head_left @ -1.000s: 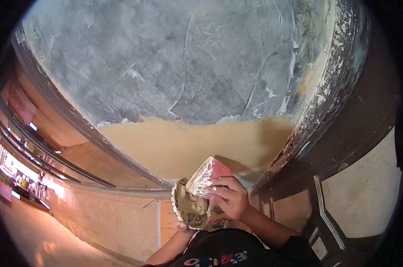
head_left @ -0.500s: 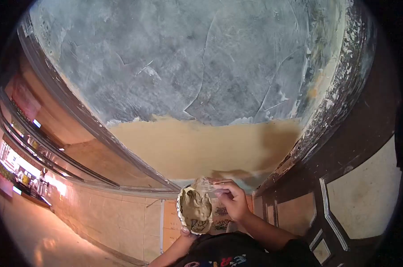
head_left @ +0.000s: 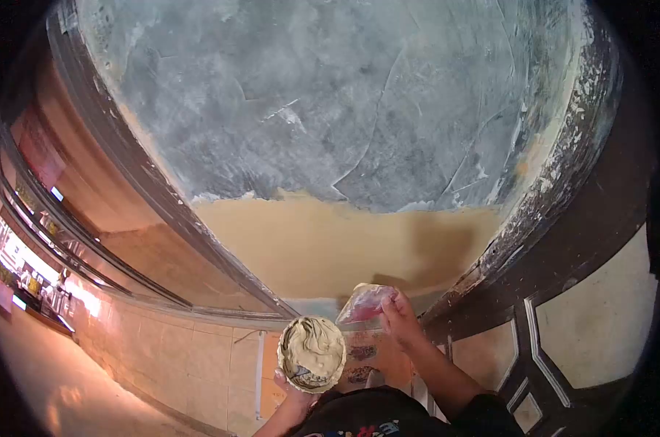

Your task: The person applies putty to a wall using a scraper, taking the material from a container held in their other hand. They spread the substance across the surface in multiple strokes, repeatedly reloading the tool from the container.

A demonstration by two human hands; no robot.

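My left hand (head_left: pixel 292 397) is closed around the lower side of a round tub (head_left: pixel 311 353) filled with beige paste. The tub's open mouth faces the camera. To its right, my right hand (head_left: pixel 401 319) pinches a flat, translucent scraper (head_left: pixel 366 303) with a reddish tint, held clear of the tub. Beyond both hands stands a wall, coated in grey plaster (head_left: pixel 308 109) above and showing a bare yellow band (head_left: pixel 330 240) below.
A dark frame edge (head_left: pixel 177 204) borders the wall at left, with glass panels beyond it. On the right are a paint-flecked frame (head_left: pixel 556 167) and a dark panelled door (head_left: pixel 599 306). An orange printed sheet (head_left: pixel 271 364) lies below the tub.
My right hand has moved right and away from the tub, taking the scraper out from over its rim. The tub now faces the camera more fully. The view has shifted slightly.
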